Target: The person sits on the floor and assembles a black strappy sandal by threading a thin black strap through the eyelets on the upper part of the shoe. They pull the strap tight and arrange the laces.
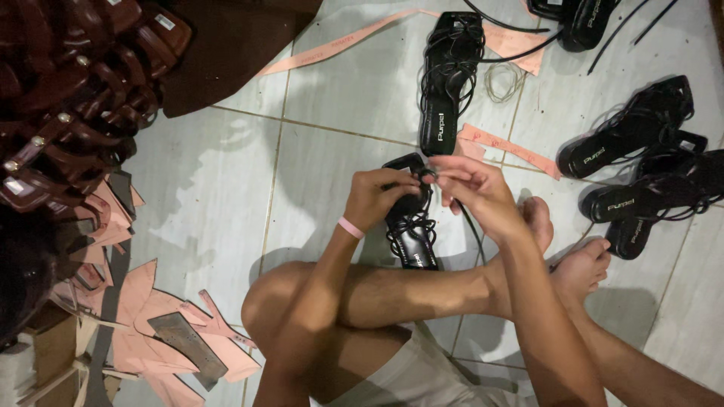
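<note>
My left hand (375, 197) grips the black strappy sandal (411, 218) over my shin, right hand (475, 188) pinching its lace at the heel end, lacing approx half done w/ several finished sandals (641, 162) lying beyond my right hand.

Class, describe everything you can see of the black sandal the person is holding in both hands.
The black sandal is a glossy, strappy shoe with thin cord-like laces criss-crossing its upper and a dark insole. It is held above the tiled floor, over the person's crossed legs, lengthwise away from the person. The left hand grips its far end from the side; the right hand pinches a lace at the top. A loose lace hangs below the right hand.
</note>
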